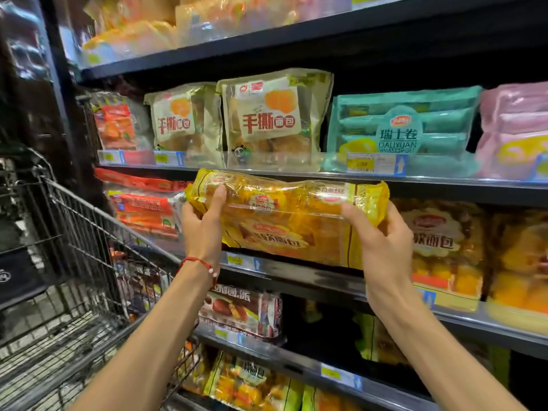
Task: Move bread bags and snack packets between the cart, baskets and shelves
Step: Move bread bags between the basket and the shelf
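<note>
A long yellow bread bag (284,200) is held level in front of the middle shelf (311,277). My left hand (203,221) grips its left end, thumb on the front. My right hand (376,232) grips its right end from below. Behind it a second yellow bread bag (284,241) stands on that shelf. The wire cart (89,241) stands at the left, close to the shelving, its basket largely bare.
The shelf above holds beige bread bags (272,120), a teal roll pack (403,132) and a pink pack (516,129). Red packets (142,209) lie left of the held bag. More yellow bags (444,244) stand to the right. Lower shelves carry further packets.
</note>
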